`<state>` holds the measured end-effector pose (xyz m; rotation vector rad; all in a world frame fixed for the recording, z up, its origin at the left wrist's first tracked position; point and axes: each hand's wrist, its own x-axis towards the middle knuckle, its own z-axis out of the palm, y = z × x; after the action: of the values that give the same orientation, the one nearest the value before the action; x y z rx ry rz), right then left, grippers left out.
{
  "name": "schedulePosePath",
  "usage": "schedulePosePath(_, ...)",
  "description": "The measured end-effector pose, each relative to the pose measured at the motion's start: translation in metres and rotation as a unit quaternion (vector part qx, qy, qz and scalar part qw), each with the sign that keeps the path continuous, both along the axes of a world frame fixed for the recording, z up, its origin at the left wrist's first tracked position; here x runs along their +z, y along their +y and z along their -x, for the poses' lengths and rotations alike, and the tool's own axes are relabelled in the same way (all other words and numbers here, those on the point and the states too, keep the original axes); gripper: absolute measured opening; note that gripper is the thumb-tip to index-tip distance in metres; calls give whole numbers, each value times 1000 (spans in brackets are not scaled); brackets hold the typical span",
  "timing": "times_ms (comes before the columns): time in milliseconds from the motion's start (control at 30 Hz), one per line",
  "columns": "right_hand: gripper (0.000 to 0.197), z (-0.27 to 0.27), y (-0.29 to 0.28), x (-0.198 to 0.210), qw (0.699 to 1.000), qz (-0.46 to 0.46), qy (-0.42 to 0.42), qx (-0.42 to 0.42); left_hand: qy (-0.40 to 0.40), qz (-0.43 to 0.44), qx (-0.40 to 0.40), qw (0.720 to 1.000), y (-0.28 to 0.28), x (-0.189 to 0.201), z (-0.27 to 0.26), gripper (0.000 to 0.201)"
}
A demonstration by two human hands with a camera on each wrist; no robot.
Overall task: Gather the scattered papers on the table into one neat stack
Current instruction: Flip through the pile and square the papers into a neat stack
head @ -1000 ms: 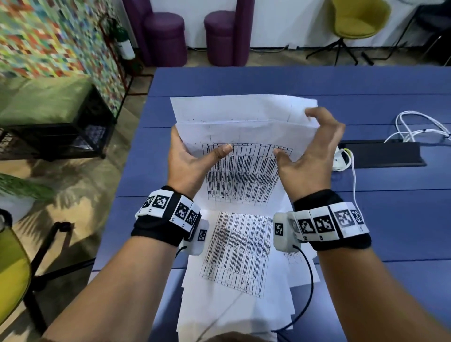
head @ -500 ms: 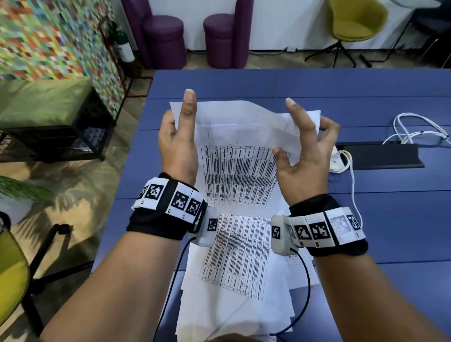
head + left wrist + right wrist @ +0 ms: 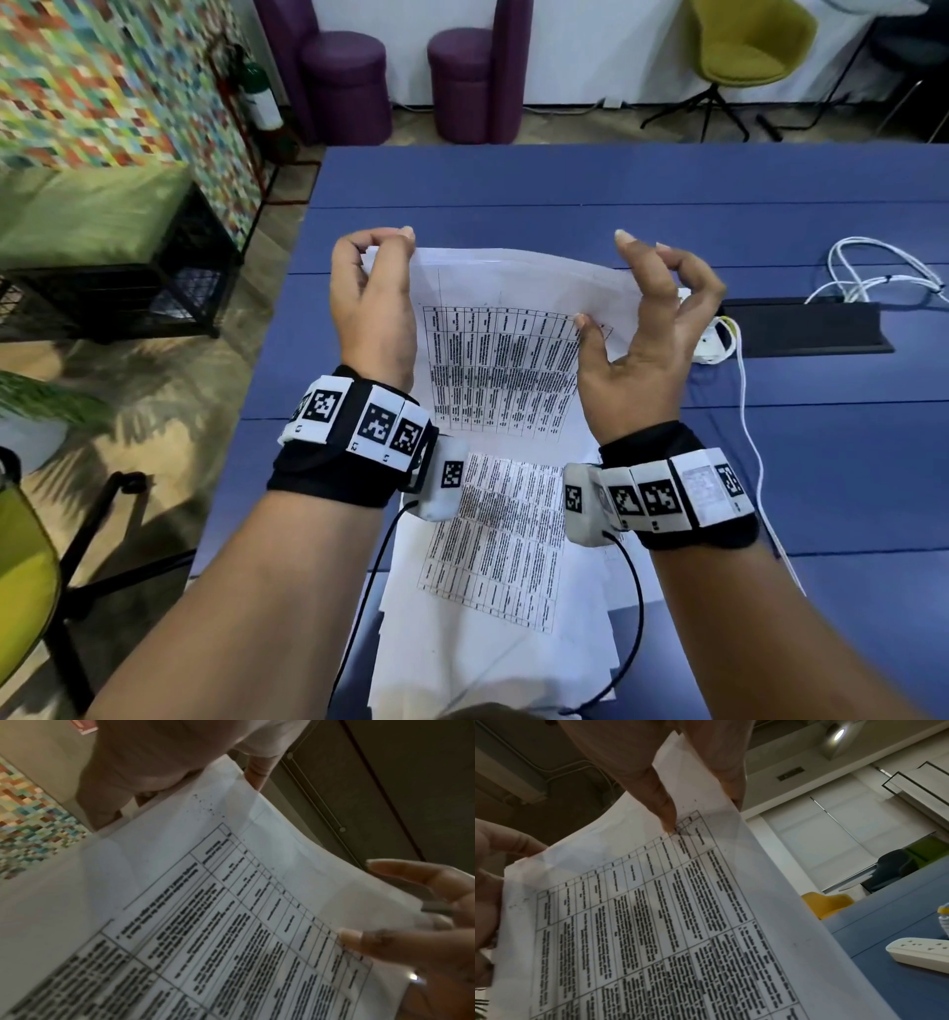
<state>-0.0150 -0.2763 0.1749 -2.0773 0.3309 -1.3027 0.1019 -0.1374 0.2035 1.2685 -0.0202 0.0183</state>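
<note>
Printed sheets (image 3: 506, 360): a thin sheaf of white paper bearing a ruled table, held up on edge above the loose pile (image 3: 493, 591) that lies on the blue tabletop (image 3: 847, 462).

Head view. Left hand (image 3: 372, 303) pinches the sheaf's upper left corner, fingers curled over the top edge. Right hand (image 3: 649, 334) takes the right margin with thumb on the printed face and the other fingers partly spread behind. A white power strip (image 3: 711, 342) lies on the tabletop just right of the sheaf.

Left wrist view. The sheaf (image 3: 231, 912) bows between the two holds; the top edges are not yet flush.

Right wrist view. Thumb in front and fingers (image 3: 731, 770) behind clamp the sheaf's (image 3: 667, 923) upper corner.

Handling, by judgement. Light, limp, smooth-faced; sheets slide readily over one another and crease if squeezed mid-page. Best held at both side margins with a loose hold, so the sheets can drop level when tapped on the tabletop, then laid squarely on the pile.
</note>
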Motion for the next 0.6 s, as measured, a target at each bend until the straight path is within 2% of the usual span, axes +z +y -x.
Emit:
schedulePosePath(67, 53, 0, -1, -1, 1000, 15, 17, -9, -24, -10, 0, 1000, 0, -3, 1, 5)
schedulePosePath(133, 47, 0, -1, -1, 1000, 12, 17, -6, -55, -31, -2, 998, 1, -4, 2, 7)
schedulePosePath(233, 48, -1, 0, 0, 1000, 12, 5, 0, -85, -54, -4, 995, 0, -9, 2, 8)
schedulePosePath(333, 43, 0, -2, 0, 1000, 17, -14, 3, -107, -46, -4, 993, 1, -10, 0, 6)
schedulePosePath(400, 40, 0, -5, 0, 1000, -12, -23, 6, -122, -37, -17, 992, 4, -12, -2, 2)
schedulePosePath(433, 41, -1, -8, -2, 999, -39, -23, 11, -130, -29, -32, 991, 6, -15, -4, 6)
schedulePosePath(500, 59, -4, -15, -8, 987, -149, -30, 58, -141, -24, -77, 987, 14, -23, -8, 28)
schedulePosePath(567, 76, -6, -26, -18, 945, -299, -34, 129, -129, -38, -132, 982, 19, -37, -11, 50)
schedulePosePath(600, 75, -6, -31, -26, 923, -353, -14, 150, -102, -46, -154, 982, 21, -47, -11, 55)
